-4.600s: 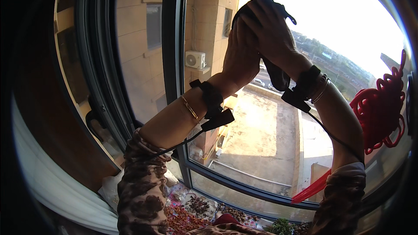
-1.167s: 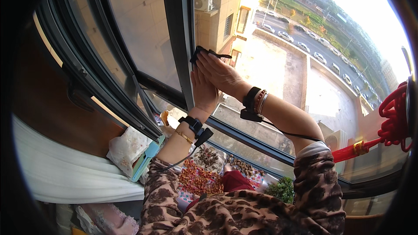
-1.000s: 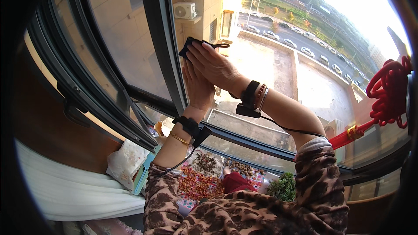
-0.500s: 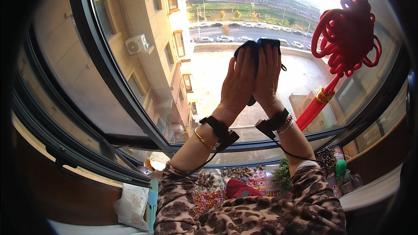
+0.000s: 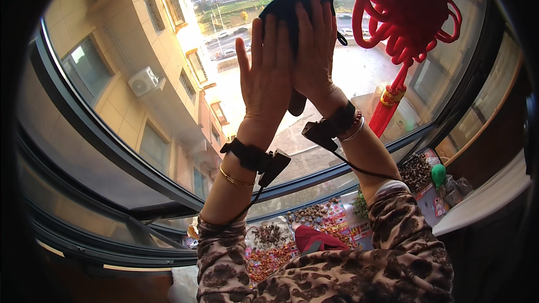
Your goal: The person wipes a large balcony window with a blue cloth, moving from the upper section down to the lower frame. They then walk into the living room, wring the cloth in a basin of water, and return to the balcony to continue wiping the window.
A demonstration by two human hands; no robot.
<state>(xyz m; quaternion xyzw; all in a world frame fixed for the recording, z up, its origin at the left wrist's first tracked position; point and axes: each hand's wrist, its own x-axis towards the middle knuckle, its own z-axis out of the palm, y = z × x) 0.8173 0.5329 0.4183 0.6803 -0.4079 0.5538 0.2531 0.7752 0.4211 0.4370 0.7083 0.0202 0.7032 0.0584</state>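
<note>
this is a home, an upper-floor flat with a big curved bay window (image 5: pixel 112 151) in dark frames filling the view from nine to three o'clock, looking down on a neighbouring beige apartment block (image 5: pixel 129 50) with an outdoor air-conditioner unit (image 5: pixel 143 80) and streets far below. a red knotted cord ornament (image 5: pixel 407 14) with a tassel hangs against the glass at one o'clock. along the sill at five to six o'clock dried foods (image 5: pixel 269 235) lie spread on printed sheets.
</note>
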